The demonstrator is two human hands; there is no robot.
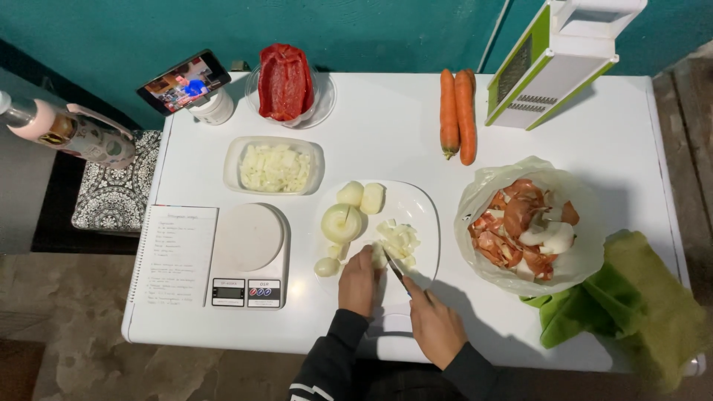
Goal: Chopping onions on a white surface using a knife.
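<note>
On a white plate [423, 204] lie peeled onion pieces: a large half [341, 222], two chunks [362, 196] at the back and a pile of chopped bits [399, 239]. My left hand [359, 281] presses down on a piece of onion at the plate's front. My right hand [434, 324] grips a knife [394, 267] whose blade points at that piece, just right of my left fingers. A small onion piece [326, 266] sits at the plate's left edge.
A clear tub of chopped onion [274, 166], a kitchen scale [249, 256], a notebook [176, 255], a phone [183, 81], a red pepper in a bowl [285, 82], two carrots [457, 113], a grater box [553, 63], a bag of onion skins [523, 226] and a green cloth [631, 304].
</note>
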